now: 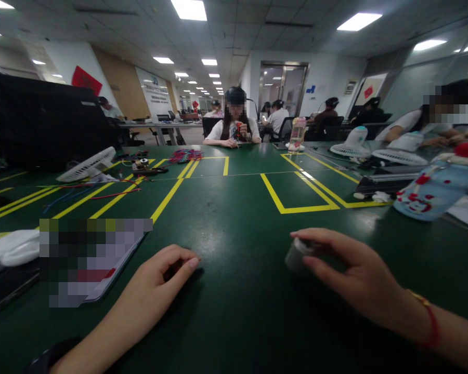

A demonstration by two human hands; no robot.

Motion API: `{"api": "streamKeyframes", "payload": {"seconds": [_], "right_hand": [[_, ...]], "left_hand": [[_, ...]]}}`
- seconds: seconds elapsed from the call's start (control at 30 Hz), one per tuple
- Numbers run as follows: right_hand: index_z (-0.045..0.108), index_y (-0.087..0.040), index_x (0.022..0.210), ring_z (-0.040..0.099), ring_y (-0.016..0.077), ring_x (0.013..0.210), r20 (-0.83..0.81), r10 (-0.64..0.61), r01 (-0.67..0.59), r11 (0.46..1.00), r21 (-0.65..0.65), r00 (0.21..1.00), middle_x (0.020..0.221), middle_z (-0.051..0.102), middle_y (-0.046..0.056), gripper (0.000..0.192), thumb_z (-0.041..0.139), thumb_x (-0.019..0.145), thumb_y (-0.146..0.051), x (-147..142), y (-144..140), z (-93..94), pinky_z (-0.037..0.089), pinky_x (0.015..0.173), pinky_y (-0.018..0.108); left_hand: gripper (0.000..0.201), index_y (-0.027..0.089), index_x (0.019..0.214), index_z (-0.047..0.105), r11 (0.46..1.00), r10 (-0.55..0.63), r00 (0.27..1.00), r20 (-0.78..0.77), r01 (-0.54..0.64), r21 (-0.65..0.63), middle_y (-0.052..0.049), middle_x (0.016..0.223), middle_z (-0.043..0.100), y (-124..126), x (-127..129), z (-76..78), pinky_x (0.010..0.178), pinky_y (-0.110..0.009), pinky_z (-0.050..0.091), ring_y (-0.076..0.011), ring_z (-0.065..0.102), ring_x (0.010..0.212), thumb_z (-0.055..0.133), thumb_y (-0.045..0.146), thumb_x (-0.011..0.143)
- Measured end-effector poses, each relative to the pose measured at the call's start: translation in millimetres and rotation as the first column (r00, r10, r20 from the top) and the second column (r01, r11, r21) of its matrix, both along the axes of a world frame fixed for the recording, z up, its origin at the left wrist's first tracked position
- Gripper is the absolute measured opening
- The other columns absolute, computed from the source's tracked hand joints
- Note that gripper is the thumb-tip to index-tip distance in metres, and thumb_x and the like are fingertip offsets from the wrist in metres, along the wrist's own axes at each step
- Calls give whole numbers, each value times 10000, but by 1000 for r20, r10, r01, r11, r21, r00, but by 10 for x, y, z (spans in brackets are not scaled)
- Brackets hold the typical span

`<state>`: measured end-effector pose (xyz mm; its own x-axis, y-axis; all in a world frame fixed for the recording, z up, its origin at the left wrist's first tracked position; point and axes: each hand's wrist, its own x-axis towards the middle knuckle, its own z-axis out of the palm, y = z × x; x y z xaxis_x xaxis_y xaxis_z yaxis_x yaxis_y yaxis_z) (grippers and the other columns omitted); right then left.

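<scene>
Right hand [351,275] pinches a small pale grey cylinder [296,254] (blurred, smooth-looking) between thumb and fingers. Left hand [167,272] rests loosely curled, holding nothing visible, on the dark green table [237,218].

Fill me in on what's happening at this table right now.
A person sits at a dark green table marked with yellow tape. Their right hand pinches a small grey cylinder at the fingertips, just above the tabletop. Their left hand rests loosely curled on the table. Across the table, another person handles something small and red.
</scene>
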<state>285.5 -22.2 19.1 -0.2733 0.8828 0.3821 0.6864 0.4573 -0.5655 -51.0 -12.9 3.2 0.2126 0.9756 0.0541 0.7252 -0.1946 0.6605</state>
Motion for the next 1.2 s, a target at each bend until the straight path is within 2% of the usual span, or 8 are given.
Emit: {"api": "streamKeyframes", "payload": {"seconds": [0.07,0.17,0.23,0.4,0.53,0.73,1.0,1.2], "right_hand": [[548,-258,1184,603,113,982,-23,176,-177,984,-16,984,1143,611,22,367,555,822,-318,-341,-22,2,522,862,249],[554,-256,1152,598,106,969,-71,287,-291,955,-56,955,1107,613,19,328,543,826,-282,-609,-21,-25,519,863,253],[530,-259,1168,599,109,959,-117,291,-303,947,-102,950,1108,605,26,343,541,825,-273,-646,-8,-79,521,858,267],[294,-254,1313,576,123,1039,-275,250,-309,931,-193,928,1184,559,49,681,653,735,-256,-606,17,-245,480,954,317],[302,-242,1273,593,109,978,-306,257,-329,919,-216,917,1095,589,35,614,625,752,-221,-613,18,-265,500,891,294],[466,-230,1134,582,102,902,-193,244,-275,948,-158,951,1032,594,13,397,582,755,-206,-549,24,-184,492,816,261],[474,-224,1083,582,112,875,-150,154,-164,985,-59,977,991,590,21,371,595,732,-211,-480,-2,-209,506,787,254],[462,-207,1134,608,153,950,-74,-68,69,998,11,995,1069,588,66,428,623,754,-321,124,87,-256,526,840,289]], "left_hand": [[269,247,928,626,1000,0,1000,-4,0,5,-15,939,633,2,-20,1,784,-347,458,-221,591,888,448,448,921],[252,249,930,632,999,-15,1000,-12,16,29,-17,940,637,-9,-29,-1,800,-354,462,-225,595,894,456,430,920],[229,249,928,640,997,-30,999,-13,31,70,-22,941,637,-35,29,14,812,-356,466,-228,597,894,471,404,916],[191,300,1045,641,964,-163,985,48,149,220,-21,1060,602,-108,487,169,884,-349,450,-219,565,995,526,320,893],[158,283,929,702,944,-248,965,90,220,246,-29,994,610,-72,833,336,837,-354,471,-220,565,951,556,274,868],[104,283,848,718,971,-159,969,189,118,208,2,887,605,5,791,369,782,-322,465,-196,585,870,617,296,831],[48,284,801,732,954,-277,961,9,273,120,-7,875,642,25,844,-38,783,-369,457,-225,580,869,695,264,777],[169,297,972,695,971,-235,966,107,228,74,-9,960,635,11,694,26,791,-332,472,-209,589,884,662,285,806]]}}
